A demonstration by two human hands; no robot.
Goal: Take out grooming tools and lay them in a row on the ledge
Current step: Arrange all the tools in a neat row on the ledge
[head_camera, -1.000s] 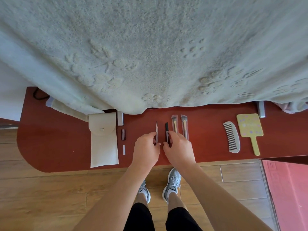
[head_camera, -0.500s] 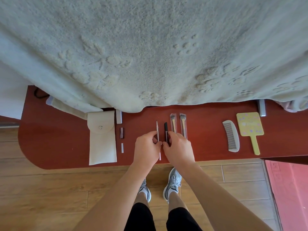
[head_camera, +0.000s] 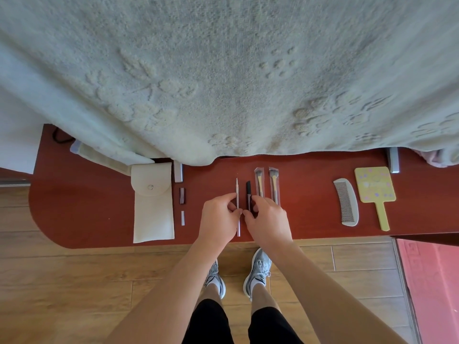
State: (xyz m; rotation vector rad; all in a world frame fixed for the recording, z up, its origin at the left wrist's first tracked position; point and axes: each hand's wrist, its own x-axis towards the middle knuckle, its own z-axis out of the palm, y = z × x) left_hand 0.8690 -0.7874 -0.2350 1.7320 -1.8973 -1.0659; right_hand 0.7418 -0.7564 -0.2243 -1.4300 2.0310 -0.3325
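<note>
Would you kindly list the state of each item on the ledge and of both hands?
pouch: flap closed, lying flat
white pen: flat, pinched by left hand
black pen: flat, right hand touching it
two brushes: sleeved, side by side
comb: flat, untouched
mirror: flat beside comb

On the red-brown ledge (head_camera: 310, 194) a thin white pen-like tool (head_camera: 237, 194) and a black stick (head_camera: 248, 192) are laid lengthwise side by side. Just to their right two wrapped brushes (head_camera: 258, 180) (head_camera: 274, 181) are set parallel. A cream pouch (head_camera: 152, 214), its flap snapped shut, is laid flat well to the left.
</note>
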